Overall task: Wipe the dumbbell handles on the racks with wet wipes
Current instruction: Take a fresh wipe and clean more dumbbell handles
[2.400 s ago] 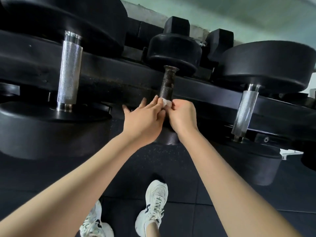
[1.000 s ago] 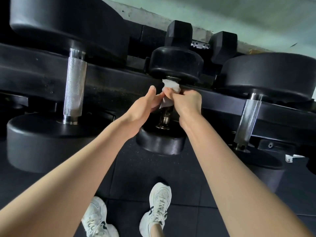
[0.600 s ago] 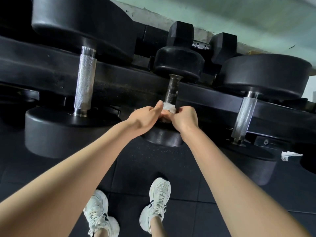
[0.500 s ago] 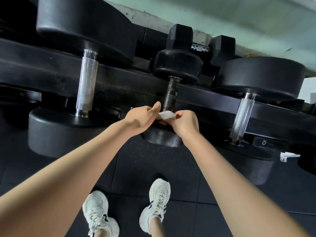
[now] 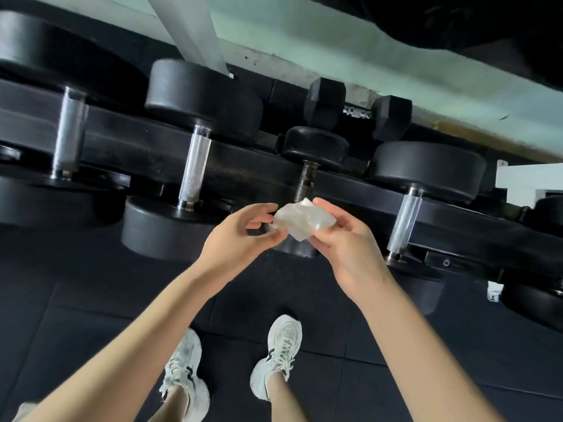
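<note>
Gym floor is black rubber tile point(image 5: 91, 300), pale green wall point(image 5: 335, 41) behind, long black rack rail point(image 5: 243, 166) running across the head view with round-head dumbbells parked on it, handles bridging the rail so each is reachable from the front. Wet wipe point(image 5: 304, 219) is bunched and crumpled, held in the air between both hands, just in front of the lower end of the small dumbbell's dark handle point(image 5: 306, 181). Its top corner overlaps that handle in view; can't tell if it touches, but it isn't wrapped round it. Left hand point(image 5: 234, 236) pinches the wipe's left edge between thumb and fingertips, other fingers loosely curled. Right hand point(image 5: 347, 242) grips the right side, fingers curled under, thumb on top. My read: two-hand grip with the wipe off the metal means a refold or spread, to get a cleaner face outward before the next pass. Dark handle looks tarnished next to its neighbours, so the wipe probably picks up grime fast. Candidates nearby: knurled chrome handle point(image 5: 195, 169) to the left, another chrome handle point(image 5: 405, 220) to the right, one more far-left handle point(image 5: 68, 135). Can't tell from here which are done. Two hex dumbbells point(image 5: 326, 100) sit behind the rail, their handles mostly hidden. White sneakers point(image 5: 281, 354) are planted just short of the rack, centred on the small dumbbell. Risk: a thin wet wipe snags or tears on knurling, so wrap it flat round the bar, not wadded.
</note>
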